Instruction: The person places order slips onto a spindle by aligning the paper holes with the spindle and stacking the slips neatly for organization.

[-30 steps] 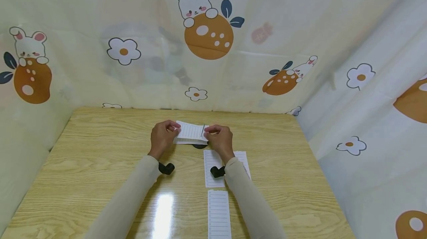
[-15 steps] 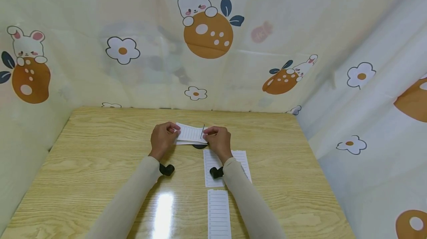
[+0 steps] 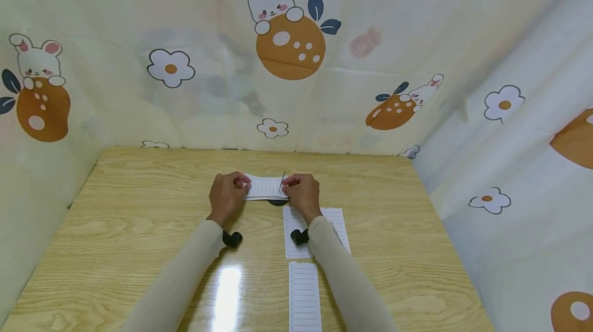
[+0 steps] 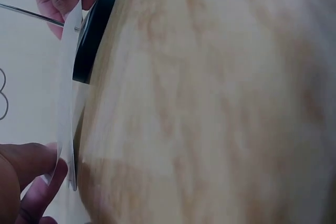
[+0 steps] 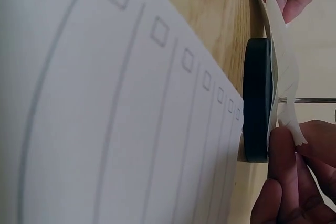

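Observation:
A bill spike stands near the far side of the table, with a round black base [image 5: 256, 98] and a thin upright metal rod [image 5: 315, 100]. My left hand [image 3: 226, 197] pinches the left end of a lined paper slip [image 3: 265, 187] between thumb and fingers. At the slip's other end, close beside the rod, my right hand [image 3: 303, 195] pinches it the same way. The rod passes through the slip near that right end. Under it, more paper lies over the base, and the held slip sags in the middle just above.
Two lined checklist slips lie behind my right forearm: one left of it [image 3: 294, 249], one partly covered [image 3: 337, 221]. Another slip [image 3: 304, 296] lies nearer the front edge. A patterned curtain [image 3: 208, 64] closes off the back and sides of the wooden table [image 3: 139, 208].
Both hands have come down slightly with the slip, which slides lower along the rod. The gap between it and the paper beneath has narrowed. The loose slips have stayed in place.

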Demonstrator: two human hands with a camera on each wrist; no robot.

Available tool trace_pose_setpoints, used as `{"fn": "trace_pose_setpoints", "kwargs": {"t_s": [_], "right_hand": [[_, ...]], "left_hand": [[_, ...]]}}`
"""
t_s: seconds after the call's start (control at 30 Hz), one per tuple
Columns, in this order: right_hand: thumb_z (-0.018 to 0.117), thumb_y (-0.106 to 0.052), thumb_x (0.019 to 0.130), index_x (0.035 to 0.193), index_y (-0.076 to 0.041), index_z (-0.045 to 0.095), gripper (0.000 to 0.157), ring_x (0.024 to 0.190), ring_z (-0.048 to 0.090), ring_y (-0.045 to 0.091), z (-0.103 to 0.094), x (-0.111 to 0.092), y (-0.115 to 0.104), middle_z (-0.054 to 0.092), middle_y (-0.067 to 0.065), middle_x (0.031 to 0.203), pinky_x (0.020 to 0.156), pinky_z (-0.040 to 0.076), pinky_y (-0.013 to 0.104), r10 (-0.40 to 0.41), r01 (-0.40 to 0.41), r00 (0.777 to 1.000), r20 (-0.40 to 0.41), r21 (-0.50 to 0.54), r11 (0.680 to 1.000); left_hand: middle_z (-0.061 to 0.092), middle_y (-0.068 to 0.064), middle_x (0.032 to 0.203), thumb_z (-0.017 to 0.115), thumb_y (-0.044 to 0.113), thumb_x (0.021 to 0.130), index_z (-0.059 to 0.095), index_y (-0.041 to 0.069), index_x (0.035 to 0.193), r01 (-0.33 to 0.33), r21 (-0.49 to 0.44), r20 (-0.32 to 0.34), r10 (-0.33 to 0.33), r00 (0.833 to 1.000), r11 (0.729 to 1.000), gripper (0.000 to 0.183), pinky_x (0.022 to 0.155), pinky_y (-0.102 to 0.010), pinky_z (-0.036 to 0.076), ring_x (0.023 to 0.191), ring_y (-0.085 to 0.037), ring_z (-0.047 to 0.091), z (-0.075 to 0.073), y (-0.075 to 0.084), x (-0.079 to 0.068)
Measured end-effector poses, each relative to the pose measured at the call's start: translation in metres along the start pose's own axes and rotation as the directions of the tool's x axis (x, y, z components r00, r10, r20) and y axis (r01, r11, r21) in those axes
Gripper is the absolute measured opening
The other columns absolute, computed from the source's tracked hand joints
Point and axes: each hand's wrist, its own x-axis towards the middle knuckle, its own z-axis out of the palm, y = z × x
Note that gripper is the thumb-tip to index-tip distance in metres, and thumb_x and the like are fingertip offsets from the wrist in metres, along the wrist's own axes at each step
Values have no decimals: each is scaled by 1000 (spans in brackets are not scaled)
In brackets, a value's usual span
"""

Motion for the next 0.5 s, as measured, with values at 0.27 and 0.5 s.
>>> {"fn": "trace_pose_setpoints", "kwargs": {"t_s": [0.27, 0.5], "right_hand": [[86, -8, 85, 87, -15, 84, 8, 78, 69, 17, 0, 0, -3, 79, 0, 80, 69, 49, 29, 12, -11, 1000, 5, -49, 999], [87, -9, 85, 85, -16, 83, 7, 75, 69, 16, 0, -1, -2, 78, 1, 80, 69, 50, 30, 0, 0, 1000, 5, -41, 999]], "left_hand": [[70, -7, 82, 82, 17, 90, 83, 14, 94, -25, 39, -3, 25, 1000, 999, 6, 67, -34, 36, 85, -25, 53, 0, 0, -1], [71, -7, 81, 83, 17, 89, 83, 13, 93, -30, 58, 7, 30, 1000, 998, 5, 68, -35, 35, 84, -25, 52, 1, 0, -2]]}}
